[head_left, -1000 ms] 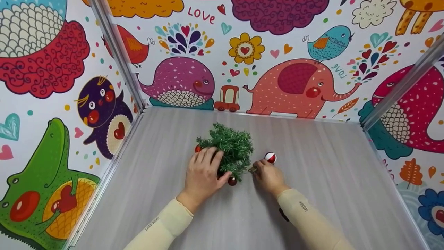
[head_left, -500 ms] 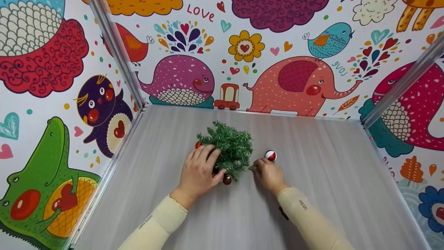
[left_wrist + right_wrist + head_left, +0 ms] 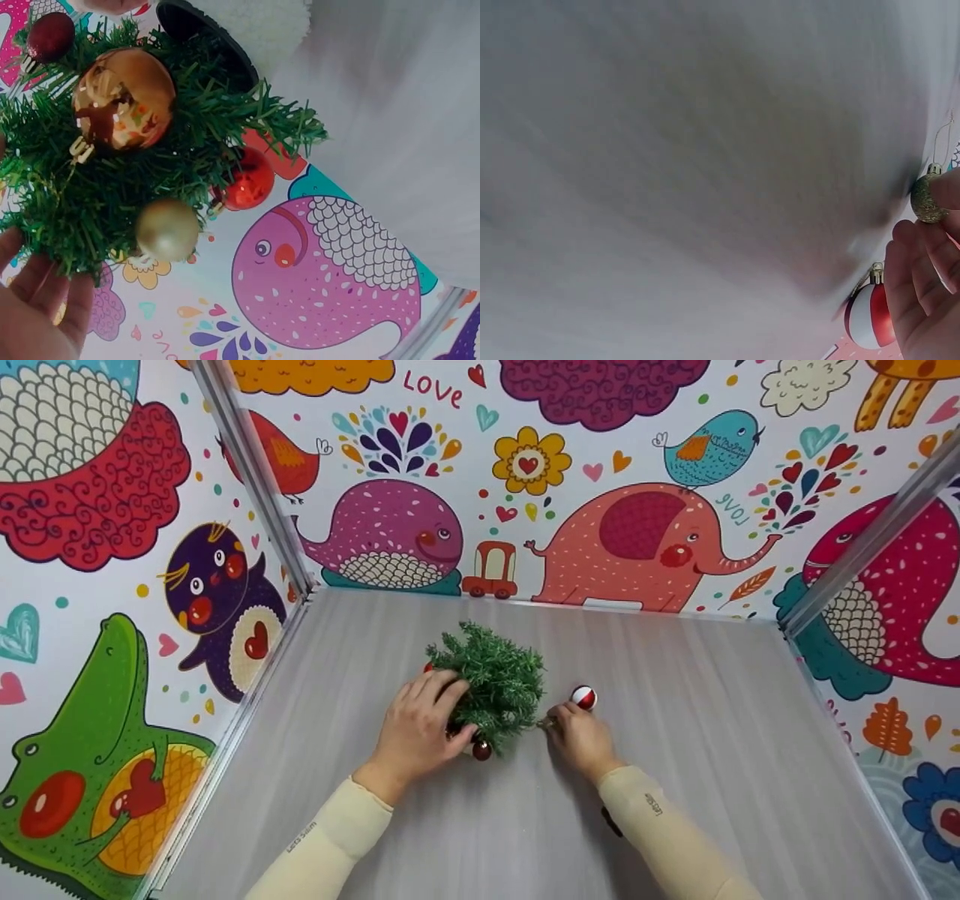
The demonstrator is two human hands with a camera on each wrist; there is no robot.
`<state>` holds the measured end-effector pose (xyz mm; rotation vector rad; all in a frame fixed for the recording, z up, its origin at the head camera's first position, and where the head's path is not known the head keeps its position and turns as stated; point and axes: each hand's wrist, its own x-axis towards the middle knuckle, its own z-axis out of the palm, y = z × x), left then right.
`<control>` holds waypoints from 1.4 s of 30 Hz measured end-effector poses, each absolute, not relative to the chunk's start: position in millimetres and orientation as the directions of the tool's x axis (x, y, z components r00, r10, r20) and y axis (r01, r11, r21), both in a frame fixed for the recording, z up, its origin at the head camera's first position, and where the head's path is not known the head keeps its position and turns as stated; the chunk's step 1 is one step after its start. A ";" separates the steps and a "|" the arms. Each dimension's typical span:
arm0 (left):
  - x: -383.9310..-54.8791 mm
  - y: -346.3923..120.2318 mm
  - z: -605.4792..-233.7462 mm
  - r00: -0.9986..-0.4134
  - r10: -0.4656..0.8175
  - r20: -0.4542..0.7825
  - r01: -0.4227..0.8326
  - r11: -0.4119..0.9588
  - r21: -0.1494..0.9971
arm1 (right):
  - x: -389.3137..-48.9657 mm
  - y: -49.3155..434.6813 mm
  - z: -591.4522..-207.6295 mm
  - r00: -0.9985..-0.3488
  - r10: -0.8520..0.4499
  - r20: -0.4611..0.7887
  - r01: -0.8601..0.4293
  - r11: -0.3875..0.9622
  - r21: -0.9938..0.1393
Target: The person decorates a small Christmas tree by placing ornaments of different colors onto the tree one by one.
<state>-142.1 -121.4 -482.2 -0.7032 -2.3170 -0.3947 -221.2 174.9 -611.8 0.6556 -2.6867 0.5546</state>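
Observation:
A small artificial Christmas tree (image 3: 501, 679) stands mid-table. My left hand (image 3: 416, 726) grips its left side, fingers and thumb spread around the branches. In the left wrist view, those fingers (image 3: 73, 304) meet the foliage near the tree's top. Among the branches hang a shiny copper bauble (image 3: 126, 97), a red bauble (image 3: 249, 180), a pale gold bauble (image 3: 168, 229) and a dark red bauble (image 3: 50, 37). To the right of the tree, my right hand (image 3: 583, 739) pinches a small glittery gold bauble (image 3: 923, 199) with a thread loop. Beside those fingers lies a red and white bauble (image 3: 584, 697).
The grey tabletop (image 3: 675, 682) is bounded by walls printed with cartoon animals, with a metal post (image 3: 259, 472) in the left corner. White fluffy material (image 3: 281, 37) and a black disc-shaped base (image 3: 214, 37) show under the tree.
My left hand has shifted left and turned the tree a little; its dark red bauble has moved left and the red one is now mostly hidden. My right hand has stayed put.

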 end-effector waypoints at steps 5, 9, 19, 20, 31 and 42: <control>-142.9 -125.8 -481.8 -0.628 0.387 0.676 0.596 0.797 0.098 | -220.6 174.5 -612.0 -0.854 -0.359 0.376 -0.475 0.833 -0.282; -143.3 -129.3 -480.7 -0.632 0.386 0.671 0.606 0.787 0.118 | -221.2 174.8 -612.8 -0.854 -0.362 0.375 -0.474 0.838 -0.271; -143.1 -137.2 -478.1 -0.652 0.386 0.652 0.610 0.778 0.150 | -221.2 174.8 -615.6 -0.860 -0.354 0.369 -0.469 0.833 -0.294; -143.2 -137.9 -477.4 -0.654 0.386 0.651 0.610 0.778 0.151 | -221.0 174.7 -615.6 -0.862 -0.351 0.367 -0.466 0.834 -0.296; -142.8 -140.1 -473.6 -0.657 0.380 0.651 0.600 0.787 0.146 | -221.4 174.6 -613.1 -0.876 -0.330 0.353 -0.443 0.840 -0.314; -140.7 -138.1 -474.9 -0.656 0.374 0.656 0.592 0.794 0.140 | -221.4 178.6 -607.4 -0.884 -0.335 0.328 -0.441 0.829 -0.343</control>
